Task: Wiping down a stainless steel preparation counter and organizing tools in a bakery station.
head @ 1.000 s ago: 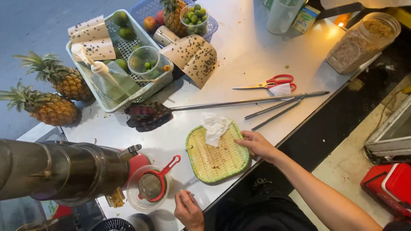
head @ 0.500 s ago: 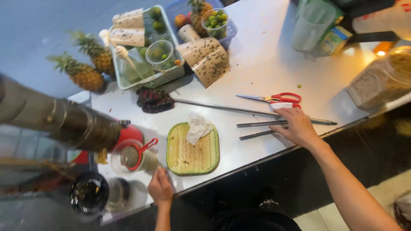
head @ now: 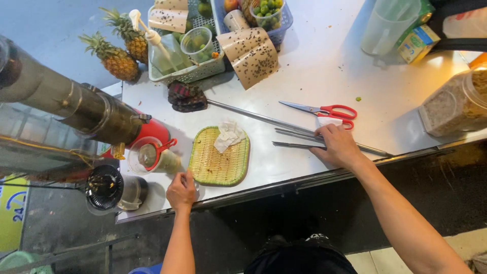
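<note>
— What's on my far side of the steel counter (head: 324, 71)?
— I see two pineapples (head: 119, 60) at the left corner, beside a white basket (head: 190, 76) holding a spray bottle (head: 152, 43) and a clear cup (head: 198, 40). A blue basket (head: 285, 24) of small green fruit sits next to it.
— And in the middle?
— I've got speckled brown sheets (head: 253, 53), a dark cloth (head: 186, 96) and red-handled scissors (head: 324, 110).
— To the right?
— A clear pitcher (head: 388, 25), a green carton (head: 418, 43) and a jar (head: 454, 104) of grainy stuff.
</note>
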